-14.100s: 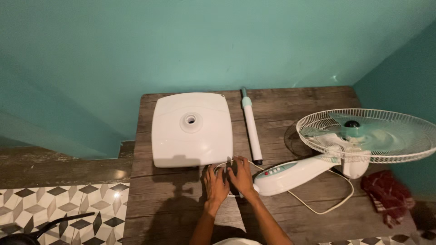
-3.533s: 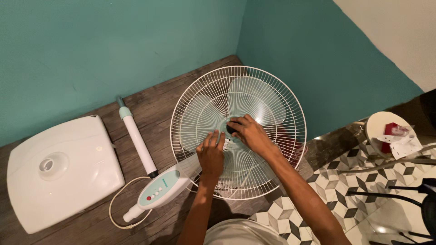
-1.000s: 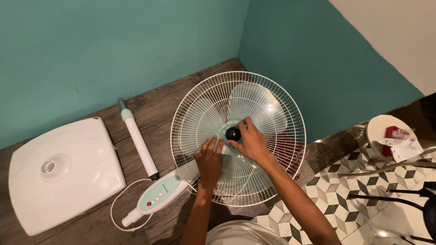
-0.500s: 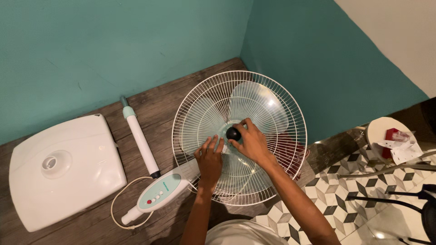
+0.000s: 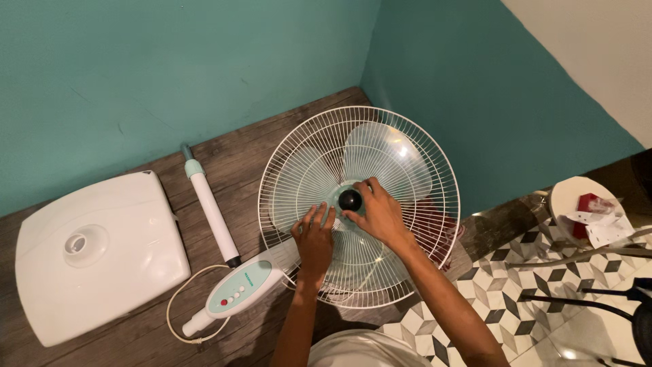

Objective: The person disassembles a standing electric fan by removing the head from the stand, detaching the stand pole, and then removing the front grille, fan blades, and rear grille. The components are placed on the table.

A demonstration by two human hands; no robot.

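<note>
A white fan head with pale green blades [image 5: 384, 160] lies face up on the wooden table [image 5: 244, 146], inside its open rear wire guard [image 5: 292, 177]. My right hand [image 5: 377, 214] grips the black round knob [image 5: 350, 199] at the blade hub with thumb and fingers. My left hand [image 5: 314, 238] rests flat on the blades just left of the hub, fingers spread. The fan's neck with its button panel [image 5: 238, 291] and white cord [image 5: 178, 299] stretches to the lower left.
A white square fan base [image 5: 95, 251] lies at the left. A white pole with a green end [image 5: 209, 207] lies beside it. A red cloth [image 5: 438, 228] shows under the guard. A round white stool with red and white items [image 5: 584, 207] stands on the patterned tile floor at right.
Over fourteen seconds my hands went from the cord to the fan's hub. In the last second the right hand stays on the knob, its fingers shifting slightly; the left hand holds still.
</note>
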